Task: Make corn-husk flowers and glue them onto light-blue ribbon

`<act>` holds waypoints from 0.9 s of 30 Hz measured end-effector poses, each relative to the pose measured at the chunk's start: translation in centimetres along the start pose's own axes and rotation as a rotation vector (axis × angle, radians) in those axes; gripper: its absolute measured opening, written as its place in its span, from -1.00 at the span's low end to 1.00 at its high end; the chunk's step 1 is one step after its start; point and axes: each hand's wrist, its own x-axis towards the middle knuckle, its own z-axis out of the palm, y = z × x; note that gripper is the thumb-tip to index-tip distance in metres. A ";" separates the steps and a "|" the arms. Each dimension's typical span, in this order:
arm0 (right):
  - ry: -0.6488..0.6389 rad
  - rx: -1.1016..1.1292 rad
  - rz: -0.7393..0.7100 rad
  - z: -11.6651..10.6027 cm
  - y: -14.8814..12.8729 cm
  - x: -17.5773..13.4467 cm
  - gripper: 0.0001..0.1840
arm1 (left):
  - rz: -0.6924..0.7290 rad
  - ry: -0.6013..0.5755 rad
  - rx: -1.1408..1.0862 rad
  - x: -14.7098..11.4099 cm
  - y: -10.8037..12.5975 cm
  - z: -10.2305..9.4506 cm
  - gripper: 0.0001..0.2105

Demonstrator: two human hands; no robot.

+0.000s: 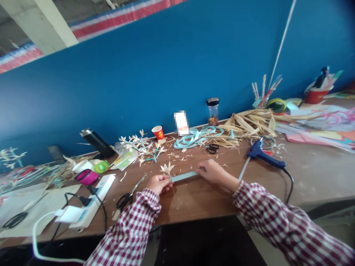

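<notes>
My left hand [160, 184] is closed in a pinch around the stem of a pale husk flower [166, 169], whose petals point up above the fingers. A light blue-green ribbon [184, 177] runs from that stem across to my right hand [212, 171], which pinches its other end. Between the hands the strip looks taut and flat, just above the table. Black-handled scissors [126, 198] lie beside my left forearm. A blue glue gun [264, 154] rests to the right of my right hand.
Behind the hands lie husk scraps, a coil of blue ribbon [191, 139], small scissors [212, 148] and a red paper cup [158, 132]. Dried corn husks [246, 123] are heaped at the back right. A white power strip [95, 199] with cords stands at left.
</notes>
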 end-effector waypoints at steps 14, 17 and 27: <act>0.120 -0.400 0.210 -3.7 1.3 -2.5 -0.74 | -0.009 0.001 0.050 -0.4 0.4 1.6 -0.90; 0.056 -0.275 -0.092 -1.3 -2.6 -2.8 -0.77 | -0.013 -0.009 0.026 -0.5 0.4 1.4 -0.91; 0.125 0.095 -0.117 5.1 -7.2 -1.5 -0.81 | 0.014 -0.039 -0.079 -0.5 -0.1 1.0 -0.85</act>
